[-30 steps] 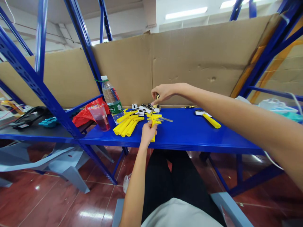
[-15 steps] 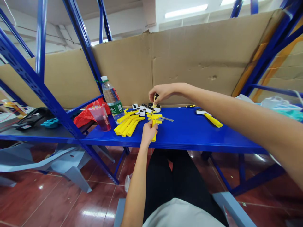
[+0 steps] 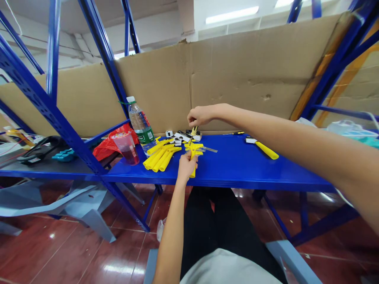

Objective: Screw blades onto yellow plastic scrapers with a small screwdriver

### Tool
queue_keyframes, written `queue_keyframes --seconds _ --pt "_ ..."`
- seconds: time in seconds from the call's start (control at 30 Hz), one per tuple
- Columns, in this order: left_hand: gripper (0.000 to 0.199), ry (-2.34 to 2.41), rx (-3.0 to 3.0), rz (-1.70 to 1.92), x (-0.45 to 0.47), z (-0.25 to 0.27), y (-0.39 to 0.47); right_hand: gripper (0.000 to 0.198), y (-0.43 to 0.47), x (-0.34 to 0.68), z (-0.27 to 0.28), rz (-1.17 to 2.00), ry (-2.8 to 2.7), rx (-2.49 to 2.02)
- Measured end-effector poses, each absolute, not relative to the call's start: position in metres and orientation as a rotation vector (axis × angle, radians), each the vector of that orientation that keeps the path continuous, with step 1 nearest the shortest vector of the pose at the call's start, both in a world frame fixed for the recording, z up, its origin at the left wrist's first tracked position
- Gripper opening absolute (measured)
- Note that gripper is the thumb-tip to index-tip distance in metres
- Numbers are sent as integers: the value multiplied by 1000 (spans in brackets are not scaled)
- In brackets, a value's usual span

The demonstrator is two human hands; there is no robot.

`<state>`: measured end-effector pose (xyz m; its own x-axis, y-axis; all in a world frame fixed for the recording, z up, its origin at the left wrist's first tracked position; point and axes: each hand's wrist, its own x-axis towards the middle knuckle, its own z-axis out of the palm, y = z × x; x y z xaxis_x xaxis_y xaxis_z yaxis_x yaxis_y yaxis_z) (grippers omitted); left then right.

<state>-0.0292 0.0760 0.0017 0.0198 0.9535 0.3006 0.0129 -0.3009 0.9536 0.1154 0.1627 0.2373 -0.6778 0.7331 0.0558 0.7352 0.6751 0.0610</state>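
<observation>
My left hand (image 3: 186, 166) grips a yellow scraper (image 3: 193, 159) lying on the blue shelf (image 3: 237, 169), its handle pointing toward me. My right hand (image 3: 199, 116) hovers just above, fingers pinched around the top of a small yellow-handled screwdriver (image 3: 194, 130) that stands upright over the scraper's head. A pile of yellow scraper handles (image 3: 160, 154) lies to the left of my left hand. Small black and white parts (image 3: 180, 137) and thin metal blades (image 3: 209, 149) are scattered behind the scraper.
A water bottle (image 3: 139, 123), a plastic cup with red drink (image 3: 126, 146) and a red bag (image 3: 102, 146) stand at the left. An assembled yellow scraper (image 3: 263, 148) and another screwdriver (image 3: 235, 133) lie at the right. A cardboard wall (image 3: 237, 75) backs the shelf; blue rack posts (image 3: 41, 98) cross left.
My right hand has shifted slightly on the screwdriver, its fingers turning around the handle top. The left hand and the scraper have stayed in place.
</observation>
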Motion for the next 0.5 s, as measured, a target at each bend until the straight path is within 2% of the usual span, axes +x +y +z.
queue_keyframes --seconds 0.03,0.1,0.2,0.33,0.5 --pt "19 1045 1450 1407 -29 2 76 24 163 115 238 -94 -2868 -1183" --pt "18 1036 1454 1399 -29 2 76 32 162 114 238 -95 -2856 -1103" --pt "15 1034 1459 1396 -29 3 76 40 159 112 240 -200 -2795 -1249" --pt "14 1034 1455 1401 -29 2 76 23 156 108 241 -120 -2872 -1205" --pt "16 1040 1463 1406 -29 1 76 29 154 106 241 -219 -2856 -1282"
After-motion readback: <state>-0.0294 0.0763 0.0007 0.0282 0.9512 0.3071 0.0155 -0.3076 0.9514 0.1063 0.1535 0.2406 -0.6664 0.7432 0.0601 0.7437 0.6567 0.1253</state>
